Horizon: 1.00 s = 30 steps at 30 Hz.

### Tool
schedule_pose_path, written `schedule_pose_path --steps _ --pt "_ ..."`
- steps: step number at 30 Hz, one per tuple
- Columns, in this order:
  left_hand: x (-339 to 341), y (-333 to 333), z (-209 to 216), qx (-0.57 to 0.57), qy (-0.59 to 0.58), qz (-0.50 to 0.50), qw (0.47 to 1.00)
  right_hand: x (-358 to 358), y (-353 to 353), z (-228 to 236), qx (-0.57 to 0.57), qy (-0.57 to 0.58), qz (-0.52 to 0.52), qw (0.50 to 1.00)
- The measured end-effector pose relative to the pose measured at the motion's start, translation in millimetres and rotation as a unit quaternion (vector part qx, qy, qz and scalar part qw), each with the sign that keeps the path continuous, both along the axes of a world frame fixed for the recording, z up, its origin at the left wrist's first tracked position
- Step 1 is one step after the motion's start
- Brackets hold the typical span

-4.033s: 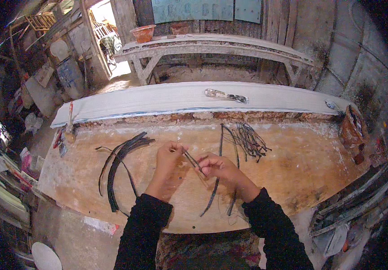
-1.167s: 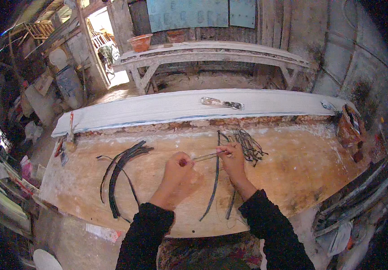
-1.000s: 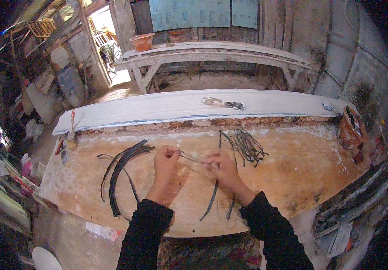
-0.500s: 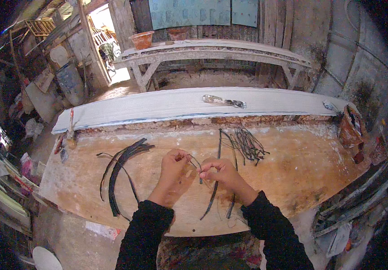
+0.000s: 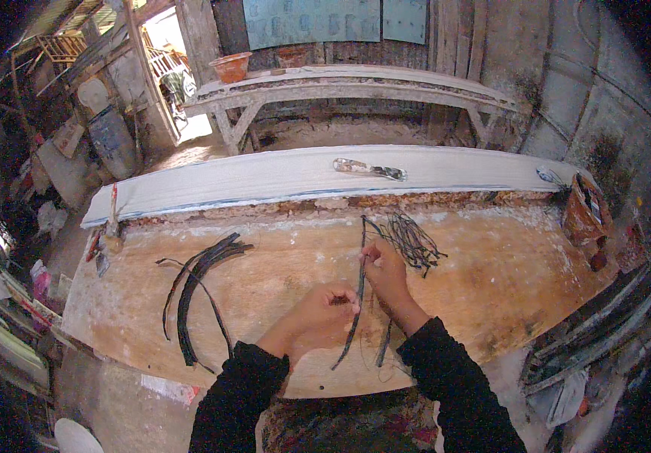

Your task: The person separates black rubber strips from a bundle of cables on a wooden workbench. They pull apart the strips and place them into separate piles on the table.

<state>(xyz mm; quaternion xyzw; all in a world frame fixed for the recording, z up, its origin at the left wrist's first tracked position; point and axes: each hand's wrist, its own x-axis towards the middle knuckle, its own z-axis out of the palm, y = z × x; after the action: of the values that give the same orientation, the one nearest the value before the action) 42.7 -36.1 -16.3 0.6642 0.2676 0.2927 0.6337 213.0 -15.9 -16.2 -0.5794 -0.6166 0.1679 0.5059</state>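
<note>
My left hand (image 5: 324, 311) is low over the wooden board, its fingers curled in and the fingertips beside a long black strip (image 5: 351, 332). Farther up, my right hand (image 5: 387, 279) is closed in a pinch, with its fingertips right at the upper part of that strip. Whatever either hand holds is too small or hidden to make out. Another dark strip (image 5: 384, 347) lies under and below my right wrist. Beyond that hand spreads a bunch of thin, knotted dark strips (image 5: 414, 240). A curved bundle of black strips (image 5: 186, 306) rests to the left of my left hand.
The wooden board (image 5: 492, 302) ends at a white plaster-covered ledge (image 5: 265, 177) bearing a scraper (image 5: 371, 169). A brush (image 5: 113, 219) leans at the left; an orange-brown container (image 5: 585, 210) stands at the right. Behind is a long bench (image 5: 356, 94) with an orange pot (image 5: 231, 68).
My hands have moved apart and to the right: the right one up toward the top of the long strip, the left one lower. The thin strip seen between them is no longer distinct.
</note>
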Motion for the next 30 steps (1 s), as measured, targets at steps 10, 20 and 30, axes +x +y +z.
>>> schedule_pose_path --steps 10,20,30 --pt "-20 36 -7 -0.049 -0.064 0.32 0.944 5 4 -7 0.03 0.01 0.023 0.999" --pt "-39 53 -16 -0.071 -0.11 0.398 0.908 -23 -32 25 -0.22 0.244 0.393 0.859" --pt "-28 44 -16 -0.043 -0.082 0.325 0.941 -12 -22 20 -0.148 0.24 0.358 0.89"
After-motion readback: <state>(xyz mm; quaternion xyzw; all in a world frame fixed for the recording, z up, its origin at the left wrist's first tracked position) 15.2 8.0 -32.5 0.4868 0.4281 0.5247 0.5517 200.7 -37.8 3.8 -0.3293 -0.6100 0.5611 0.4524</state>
